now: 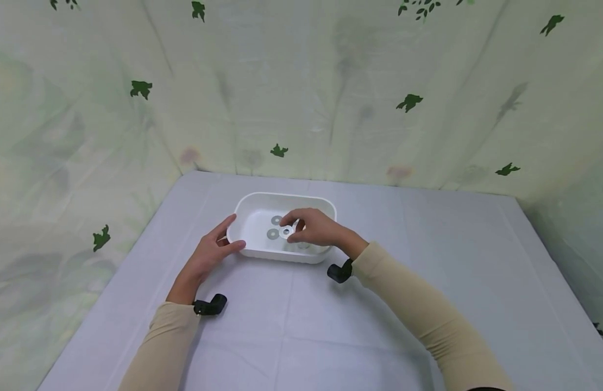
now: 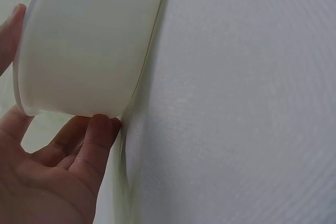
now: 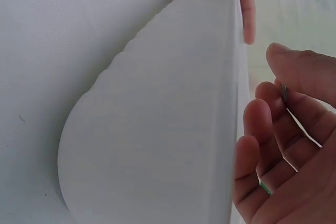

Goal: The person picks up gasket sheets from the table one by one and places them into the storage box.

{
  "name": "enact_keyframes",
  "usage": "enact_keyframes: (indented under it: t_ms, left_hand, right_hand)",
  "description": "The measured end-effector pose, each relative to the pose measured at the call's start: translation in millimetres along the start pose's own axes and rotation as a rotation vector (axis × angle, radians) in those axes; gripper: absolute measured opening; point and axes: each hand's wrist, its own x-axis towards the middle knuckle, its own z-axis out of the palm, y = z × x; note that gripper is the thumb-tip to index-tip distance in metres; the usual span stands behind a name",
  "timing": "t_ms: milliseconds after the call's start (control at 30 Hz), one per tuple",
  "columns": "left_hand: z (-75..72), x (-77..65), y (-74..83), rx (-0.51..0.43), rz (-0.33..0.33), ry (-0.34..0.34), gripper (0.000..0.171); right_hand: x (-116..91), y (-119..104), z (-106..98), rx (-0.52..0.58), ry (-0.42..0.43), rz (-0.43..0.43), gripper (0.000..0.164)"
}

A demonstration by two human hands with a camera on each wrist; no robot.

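Observation:
A white oval plastic basin (image 1: 252, 252) stands on the cloth-covered table. My left hand (image 1: 211, 252) holds its left end, thumb at the near rim corner and fingers along the outer wall (image 2: 79, 51). Over the basin, my right hand (image 1: 316, 227) pinches a bright metal washer (image 1: 286, 232) between thumb and fingers. In the right wrist view a thin metallic edge (image 3: 285, 94) shows among the fingers. Grey washers (image 1: 272, 234) lie on the basin floor left of the right hand. Another round piece (image 1: 303, 245) is partly covered below that hand.
A white cloth (image 1: 282, 315) covers the table. Behind it hangs a pale curtain (image 1: 306, 81) with green leaf prints. Black wrist cameras sit on the left wrist (image 1: 211, 305) and the right wrist (image 1: 339, 271).

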Motion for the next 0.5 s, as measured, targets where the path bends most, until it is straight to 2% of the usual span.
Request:
enact_keyframes:
  t_ms: [500]
  left_hand:
    - [-0.2, 1.7, -0.3, 0.053, -0.019, 0.008, 0.088]
  right_hand:
    - [0.1, 6.1, 4.4, -0.006, 0.036, -0.048, 0.039]
